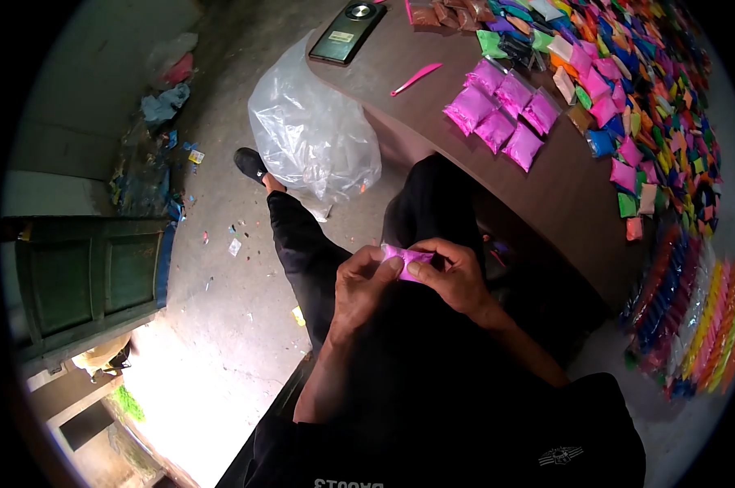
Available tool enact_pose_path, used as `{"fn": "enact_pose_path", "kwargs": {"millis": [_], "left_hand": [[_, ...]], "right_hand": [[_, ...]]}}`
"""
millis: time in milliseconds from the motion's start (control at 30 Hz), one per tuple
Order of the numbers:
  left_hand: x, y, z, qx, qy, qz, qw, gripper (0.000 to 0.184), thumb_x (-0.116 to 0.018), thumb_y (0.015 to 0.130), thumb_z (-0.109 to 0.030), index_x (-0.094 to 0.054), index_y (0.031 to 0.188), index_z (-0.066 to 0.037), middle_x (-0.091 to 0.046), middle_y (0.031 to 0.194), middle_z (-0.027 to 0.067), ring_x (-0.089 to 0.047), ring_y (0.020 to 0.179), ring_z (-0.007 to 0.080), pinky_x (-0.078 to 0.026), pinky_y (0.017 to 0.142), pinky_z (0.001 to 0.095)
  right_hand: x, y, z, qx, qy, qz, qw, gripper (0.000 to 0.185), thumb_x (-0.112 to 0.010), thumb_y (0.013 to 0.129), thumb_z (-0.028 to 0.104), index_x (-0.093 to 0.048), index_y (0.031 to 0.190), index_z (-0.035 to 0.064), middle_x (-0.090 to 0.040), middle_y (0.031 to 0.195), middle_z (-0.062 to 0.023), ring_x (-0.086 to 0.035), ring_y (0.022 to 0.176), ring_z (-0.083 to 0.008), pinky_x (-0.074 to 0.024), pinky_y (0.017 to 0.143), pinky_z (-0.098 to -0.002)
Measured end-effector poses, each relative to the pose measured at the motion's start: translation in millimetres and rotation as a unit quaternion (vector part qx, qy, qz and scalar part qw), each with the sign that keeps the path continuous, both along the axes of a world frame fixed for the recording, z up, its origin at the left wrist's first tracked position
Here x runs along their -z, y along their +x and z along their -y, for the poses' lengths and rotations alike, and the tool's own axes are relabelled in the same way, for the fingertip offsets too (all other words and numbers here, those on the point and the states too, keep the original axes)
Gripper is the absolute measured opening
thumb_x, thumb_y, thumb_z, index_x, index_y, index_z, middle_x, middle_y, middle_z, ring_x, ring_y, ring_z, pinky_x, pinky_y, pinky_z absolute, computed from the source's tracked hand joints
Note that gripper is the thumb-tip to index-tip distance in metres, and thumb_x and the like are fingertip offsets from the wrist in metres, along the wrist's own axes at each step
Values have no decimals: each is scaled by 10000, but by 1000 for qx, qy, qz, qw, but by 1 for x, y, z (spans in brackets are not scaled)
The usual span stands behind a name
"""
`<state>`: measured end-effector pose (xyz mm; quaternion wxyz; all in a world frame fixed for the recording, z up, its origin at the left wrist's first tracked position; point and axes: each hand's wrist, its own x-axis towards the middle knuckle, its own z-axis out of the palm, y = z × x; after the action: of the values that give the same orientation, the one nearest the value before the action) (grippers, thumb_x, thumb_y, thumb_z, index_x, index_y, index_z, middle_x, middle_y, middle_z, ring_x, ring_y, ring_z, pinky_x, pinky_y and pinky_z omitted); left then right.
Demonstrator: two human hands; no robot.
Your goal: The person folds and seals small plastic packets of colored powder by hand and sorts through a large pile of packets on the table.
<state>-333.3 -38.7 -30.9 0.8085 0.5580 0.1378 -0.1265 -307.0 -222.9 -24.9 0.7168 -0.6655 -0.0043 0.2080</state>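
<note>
Above my lap, both hands grip one small clear packet of pink material (406, 259). My left hand (363, 283) pinches its left end, thumb on top. On the other end, the fingers and thumb of my right hand (455, 275) press the packet. Parts of it are hidden under my fingers. Several similar pink packets (495, 130) lie grouped on the brown table (432, 110), beyond my right hand. A pink plastic knife-like tool (416, 79) rests on the table to their left.
A phone (348, 32) lies at the table's far left corner. Many coloured packets (628, 98) are heaped on the right, with strips of bright packets (709, 325) hanging below. A large clear plastic bag (310, 122) stands on the floor by my foot. Green door panels (87, 281) are at left.
</note>
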Motion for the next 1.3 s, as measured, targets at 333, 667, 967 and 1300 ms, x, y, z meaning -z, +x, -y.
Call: {"fn": "enact_pose_path", "kwargs": {"millis": [333, 667, 967, 1300], "left_hand": [[-18, -10, -2, 2, 54, -16, 998, 114, -719, 919, -73, -710, 1005, 1, -722, 894, 17, -629, 806, 67, -494, 786, 205], [-17, -22, -8, -48, 68, 22, 996, 110, -711, 942, -114, -691, 986, -16, -690, 882, -10, -593, 797, 54, -463, 765, 196], [-15, -29, -2, -83, 30, -28, 996, 178, -699, 956, -200, -698, 952, -22, -670, 829, 1, -584, 758, 69, -459, 755, 210], [-14, -27, -10, -3, 102, 11, 995, 152, -714, 937, -148, -724, 996, -8, -692, 890, 11, -618, 850, 81, -483, 797, 223]], "right_hand": [[0, -2, 0, -48, -3, -34, 998, 212, -725, 887, 124, -696, 1038, -23, -687, 857, -7, -599, 765, -47, -491, 694, -211], [-10, -7, -10, -73, 30, -33, 996, 235, -717, 903, 175, -693, 1023, -26, -672, 833, -9, -600, 765, -56, -487, 695, -217], [-6, -12, -13, -23, 85, -56, 995, 214, -695, 924, 133, -675, 1060, -31, -669, 899, -6, -597, 785, -51, -485, 709, -209], [5, -1, -21, -45, 52, 19, 997, 108, -661, 934, 78, -694, 999, -2, -652, 871, 8, -570, 762, -34, -461, 678, -197]]}}
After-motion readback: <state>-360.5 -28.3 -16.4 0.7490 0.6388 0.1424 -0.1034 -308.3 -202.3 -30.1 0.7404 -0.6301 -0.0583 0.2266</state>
